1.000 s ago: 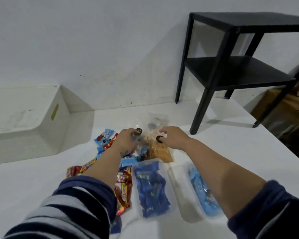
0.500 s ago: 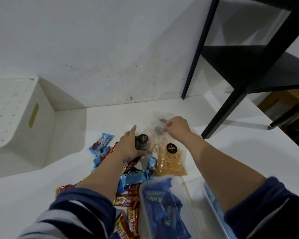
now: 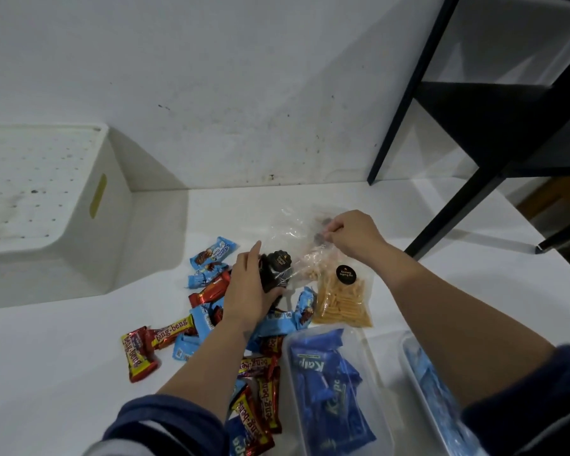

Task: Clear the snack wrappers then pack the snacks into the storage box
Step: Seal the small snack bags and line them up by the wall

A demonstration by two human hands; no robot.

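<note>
Near, clear tubs [image 3: 369,366] hold blue packs; mid-surface, left hand [image 3: 247,291] grips a dark snack pouch [image 3: 278,271], right hand [image 3: 352,235] pinches a clear wrapper [image 3: 287,225]: clearing step, next likely lifting it free; storage box [image 3: 63,209] far left.
</note>
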